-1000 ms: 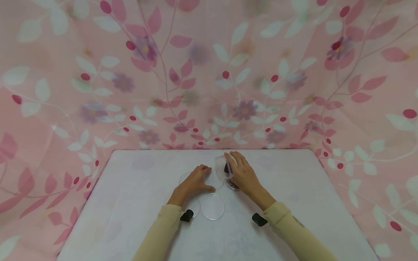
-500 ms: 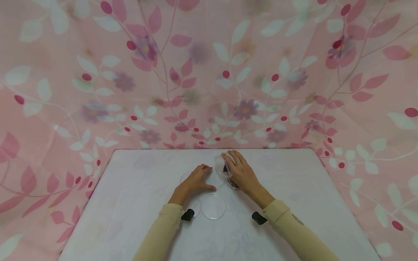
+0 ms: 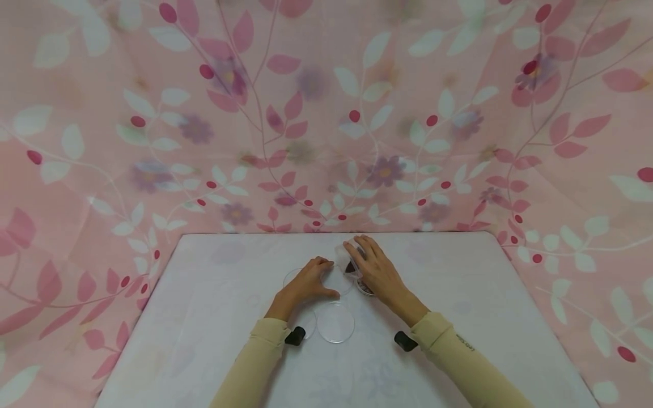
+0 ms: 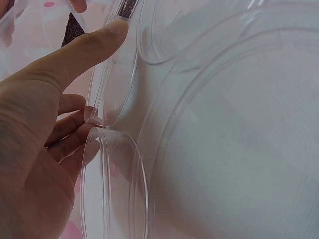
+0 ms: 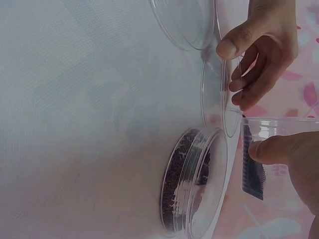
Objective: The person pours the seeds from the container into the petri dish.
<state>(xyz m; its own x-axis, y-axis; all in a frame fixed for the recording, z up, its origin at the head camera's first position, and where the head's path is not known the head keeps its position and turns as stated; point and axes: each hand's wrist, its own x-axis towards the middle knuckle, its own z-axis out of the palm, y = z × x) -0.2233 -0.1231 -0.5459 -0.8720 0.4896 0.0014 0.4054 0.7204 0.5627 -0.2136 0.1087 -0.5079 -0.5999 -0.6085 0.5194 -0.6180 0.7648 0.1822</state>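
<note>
A small clear plastic cup holding dark granules is gripped between thumb and fingers of the right hand and is tipped toward the empty petri dish, which lies just to its left, near the middle of the table toward the far edge, and is steadied at its rim by the curled fingers of the left hand. A second dish of dark grains, thin-walled, round and transparent, is set just right of the empty one, under the right hand, and a loose clear lid lies nearer the front edge.

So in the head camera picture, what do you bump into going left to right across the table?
Left hand on a clear dish → tilted plastic cup of dark grains → right hand.
</note>
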